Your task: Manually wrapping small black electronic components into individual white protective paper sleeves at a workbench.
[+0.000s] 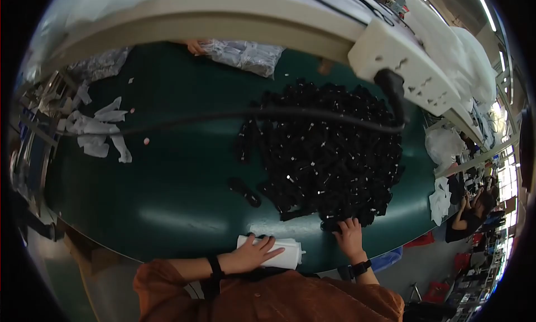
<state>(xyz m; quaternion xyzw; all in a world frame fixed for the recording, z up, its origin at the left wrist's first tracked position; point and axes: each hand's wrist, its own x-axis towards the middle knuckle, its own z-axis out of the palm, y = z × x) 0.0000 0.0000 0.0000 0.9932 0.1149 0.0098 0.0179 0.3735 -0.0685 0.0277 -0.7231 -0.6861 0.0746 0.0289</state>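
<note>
Palm down, my left hand (249, 257) lies with fingers spread on a stack of thin white sheets or sleeves (287, 256) at the table's near edge. My right hand (350, 239) reaches to the near edge of a large pile of black bundles (335, 149), which look like coiled cables with small shiny metal ends. Its fingers curl over one black bundle (328, 225) there; the fingertips are partly lost against the dark pile. A separate black bundle (244, 192) lies left of the pile, apart from it.
A white power strip (402, 65) on a beam overhangs the green table (184, 177); its black cord (223, 115) crosses the view. Crumpled white plastic (95, 126) lies left. Across the table, another person's hand (195, 47) touches a clear-wrapped package (243, 56). Another person (472, 218) sits far right.
</note>
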